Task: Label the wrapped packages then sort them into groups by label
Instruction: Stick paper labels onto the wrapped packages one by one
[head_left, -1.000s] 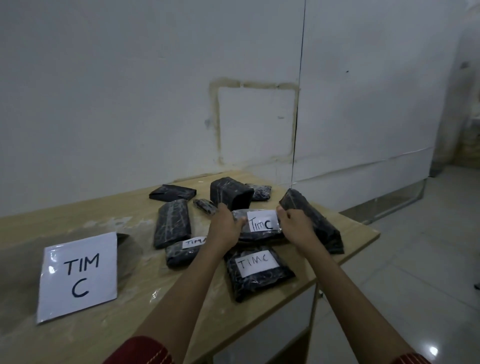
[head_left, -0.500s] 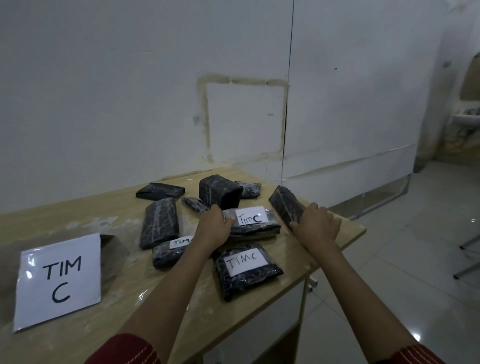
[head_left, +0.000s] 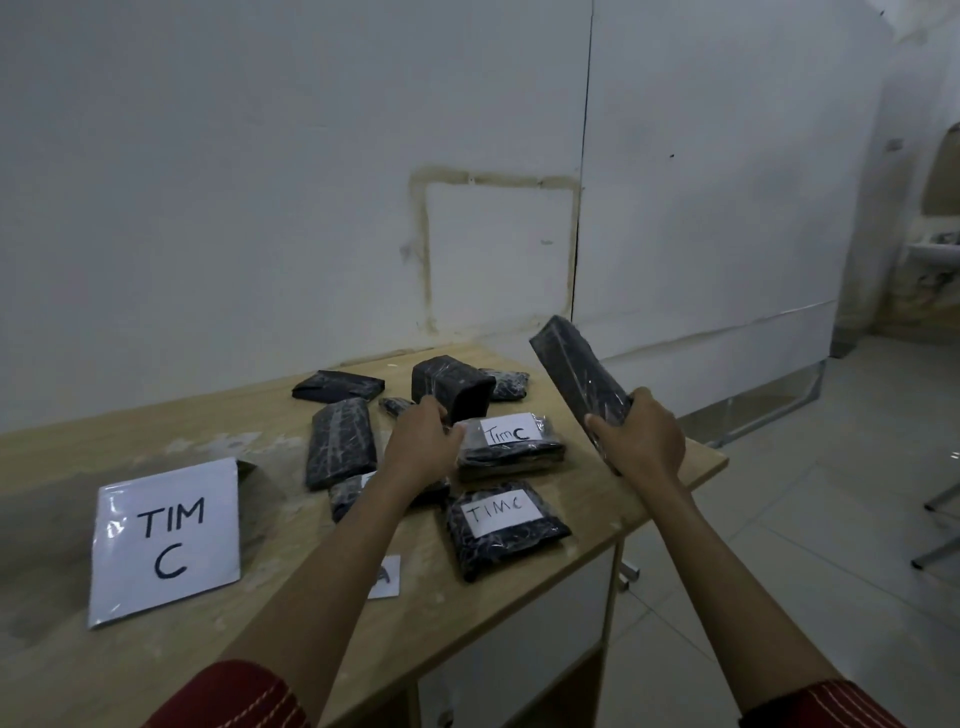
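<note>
My right hand (head_left: 644, 439) grips a long black wrapped package (head_left: 576, 371) without a label and holds it tilted above the table's right corner. My left hand (head_left: 423, 447) hovers with loosely curled fingers by the left end of a package labelled "Tim C" (head_left: 511, 447). A second package labelled "TIM C" (head_left: 501, 525) lies nearer the front edge. A third labelled package (head_left: 348, 491) lies partly hidden under my left forearm. Several unlabelled black packages (head_left: 340, 441) lie further back, one upright (head_left: 452, 384).
A white sheet reading "TIM C" (head_left: 166, 538) stands at the left of the wooden table (head_left: 291, 623). A small white label (head_left: 387, 577) lies on the table under my left forearm. White wall behind; tiled floor on the right.
My right hand left the labelled package, took hold of the long black package at the table's right corner and lifted it off the table. My left hand stayed by the labelled package.
</note>
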